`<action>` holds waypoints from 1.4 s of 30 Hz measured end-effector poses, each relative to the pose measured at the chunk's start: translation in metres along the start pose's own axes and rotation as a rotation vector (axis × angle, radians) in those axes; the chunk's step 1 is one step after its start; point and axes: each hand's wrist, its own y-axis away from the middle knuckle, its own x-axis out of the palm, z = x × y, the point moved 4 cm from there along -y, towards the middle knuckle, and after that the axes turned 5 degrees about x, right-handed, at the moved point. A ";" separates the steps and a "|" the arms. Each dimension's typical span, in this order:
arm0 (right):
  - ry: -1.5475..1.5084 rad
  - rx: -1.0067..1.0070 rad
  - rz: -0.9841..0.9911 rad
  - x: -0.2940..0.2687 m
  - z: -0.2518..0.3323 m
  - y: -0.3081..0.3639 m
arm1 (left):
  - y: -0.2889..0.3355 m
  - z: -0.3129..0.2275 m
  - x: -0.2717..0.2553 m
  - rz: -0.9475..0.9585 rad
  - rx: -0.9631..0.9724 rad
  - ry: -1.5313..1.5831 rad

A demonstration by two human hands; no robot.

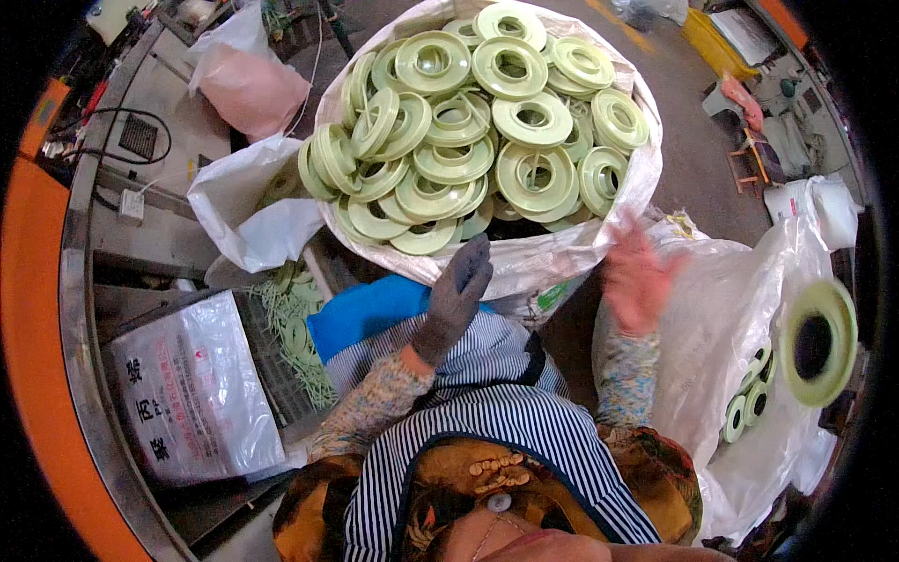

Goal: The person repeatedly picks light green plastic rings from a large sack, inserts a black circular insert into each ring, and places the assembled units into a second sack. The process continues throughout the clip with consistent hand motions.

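My left hand (457, 298), in a dark grey glove, hovers over my lap with its fingers stretched out and nothing in it. Motion blurs my bare right hand (641, 276), beside the right rim of a big white woven sack (653, 122); its fingers look spread and no object shows in them. Heaped in that sack are several pale green flanged plastic rings (534, 178). Far from both hands, a blurred pale green ring (847, 347) appears in mid-air over a translucent plastic bag (693, 375) on the right. Several smaller-looking green rings (735, 419) lie inside that bag.
At left, green trimmings (298, 323) lie beside a white printed sack (201, 384). An open white bag (272, 229) and a pink bag (251, 89) stand on the left-hand machine side. A yellow crate (712, 47) is at the far right. Blue cloth (365, 314) covers my lap.
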 end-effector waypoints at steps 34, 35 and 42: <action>2.214 -0.617 -0.339 -0.008 0.033 -0.131 | -0.176 0.013 0.047 0.025 0.198 0.174; 2.289 -0.701 -0.311 -0.010 0.028 -0.124 | -0.177 0.018 0.045 0.033 0.175 0.211; 2.074 -0.504 -0.497 -0.011 0.065 -0.097 | -0.133 -0.012 0.039 0.000 0.340 0.027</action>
